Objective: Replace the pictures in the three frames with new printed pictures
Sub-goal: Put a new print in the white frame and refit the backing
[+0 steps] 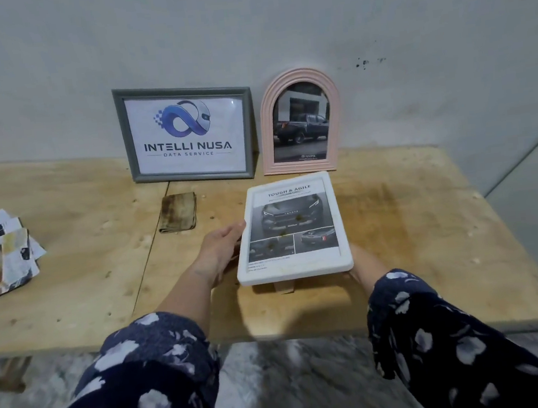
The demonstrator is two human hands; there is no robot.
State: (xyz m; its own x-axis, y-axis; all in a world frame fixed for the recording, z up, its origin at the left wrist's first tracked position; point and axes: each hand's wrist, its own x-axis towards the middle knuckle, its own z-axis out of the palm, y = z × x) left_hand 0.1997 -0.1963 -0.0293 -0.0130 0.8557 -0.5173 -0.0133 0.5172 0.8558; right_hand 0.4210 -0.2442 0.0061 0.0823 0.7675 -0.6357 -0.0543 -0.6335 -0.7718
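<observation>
Carefully, you gripped the white rectangular plastic frame with your left hand; your right hand's fingers were hidden. It could slip onto the wooden tabletop.

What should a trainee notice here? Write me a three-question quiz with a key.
1. True or false: the pink frame stands left of the grey frame.
2. Which frame do the left hand and right hand hold? A grey, B pink, C white frame.
3. Fill in: the folded cloth lies in front of the ____ frame.
Key: 1 false; 2 C; 3 grey.
</observation>
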